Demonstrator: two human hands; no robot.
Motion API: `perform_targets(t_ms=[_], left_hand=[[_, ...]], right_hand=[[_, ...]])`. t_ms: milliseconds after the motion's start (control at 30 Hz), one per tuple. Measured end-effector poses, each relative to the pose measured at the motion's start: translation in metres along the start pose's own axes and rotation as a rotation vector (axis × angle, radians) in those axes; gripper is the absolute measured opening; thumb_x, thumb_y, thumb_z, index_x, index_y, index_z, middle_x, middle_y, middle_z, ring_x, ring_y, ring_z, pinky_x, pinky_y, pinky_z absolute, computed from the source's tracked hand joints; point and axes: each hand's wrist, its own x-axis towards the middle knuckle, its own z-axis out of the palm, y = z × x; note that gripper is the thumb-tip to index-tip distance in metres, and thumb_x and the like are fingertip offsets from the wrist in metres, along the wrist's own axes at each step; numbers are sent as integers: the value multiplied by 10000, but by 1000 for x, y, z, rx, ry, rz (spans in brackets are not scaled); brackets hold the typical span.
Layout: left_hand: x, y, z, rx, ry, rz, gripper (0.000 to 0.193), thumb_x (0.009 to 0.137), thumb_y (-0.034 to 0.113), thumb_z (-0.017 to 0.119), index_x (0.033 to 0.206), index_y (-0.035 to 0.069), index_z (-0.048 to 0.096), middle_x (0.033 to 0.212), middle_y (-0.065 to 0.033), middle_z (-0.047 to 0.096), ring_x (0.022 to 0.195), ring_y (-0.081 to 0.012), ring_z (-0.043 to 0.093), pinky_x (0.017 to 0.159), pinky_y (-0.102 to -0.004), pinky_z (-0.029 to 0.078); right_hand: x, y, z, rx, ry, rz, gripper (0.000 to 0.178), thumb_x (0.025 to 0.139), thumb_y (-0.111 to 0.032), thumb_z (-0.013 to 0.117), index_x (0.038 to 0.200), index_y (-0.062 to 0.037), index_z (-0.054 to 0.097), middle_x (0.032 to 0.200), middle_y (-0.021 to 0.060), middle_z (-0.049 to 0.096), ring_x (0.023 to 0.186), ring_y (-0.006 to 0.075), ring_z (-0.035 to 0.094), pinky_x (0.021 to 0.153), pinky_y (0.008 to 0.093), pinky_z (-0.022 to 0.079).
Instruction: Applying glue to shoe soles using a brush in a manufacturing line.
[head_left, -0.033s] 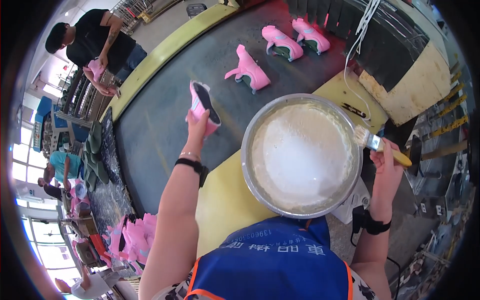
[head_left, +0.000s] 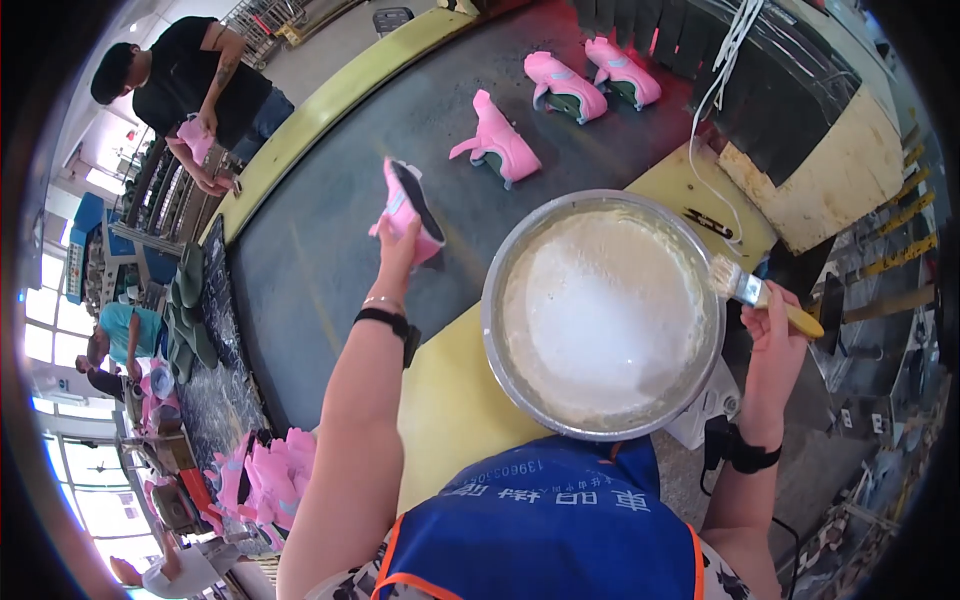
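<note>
My left hand grips a pink shoe upper by its lower end, above the dark belt. The dark underside of this upper faces right. In my right hand is a paintbrush with a yellow handle, its pale bristles at the right rim of a metal bowl. Whitish liquid fills much of the bowl, which stands just in front of my blue apron. Farther off on the belt lie a pink upper with straps sticking out and two more pink uppers side by side.
The dark conveyor belt has a yellow edge, with a person in black beyond it holding a pink piece. Pink uppers are heaped at the left. A white cable hangs by dark flaps at the far right.
The pink upper in my left hand has shifted slightly to the right and turned a little. My right hand and the brush are almost where they were.
</note>
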Motion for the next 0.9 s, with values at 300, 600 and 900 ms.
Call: perform_targets(t_ms=[300,600,900], left_hand=[[21,-30,-17,791,-251,-48,902,940,566,560,1593,82,169,1416,-285,525,1337,-413,498,1095,-417,405],[-120,-34,-90,1009,-599,-86,817,928,603,527,1519,56,388,1612,-303,152,1465,-422,291,1204,-404,263],[-238,-57,-110,1116,-136,263,716,940,538,549,1522,161,371,1432,-125,499,1396,-292,394,1178,-582,223]], right_hand=[[5,1,-14,152,-15,70,247,1035,-187,553,1178,9,601,1060,71,662,859,105,647,776,239,545],[-35,4,0,274,-47,66,365,1062,-303,518,1293,-24,559,1054,54,663,853,102,638,767,221,528],[-56,14,21,376,-167,171,185,1016,-243,591,1070,-70,629,992,21,675,834,82,614,733,240,490]])
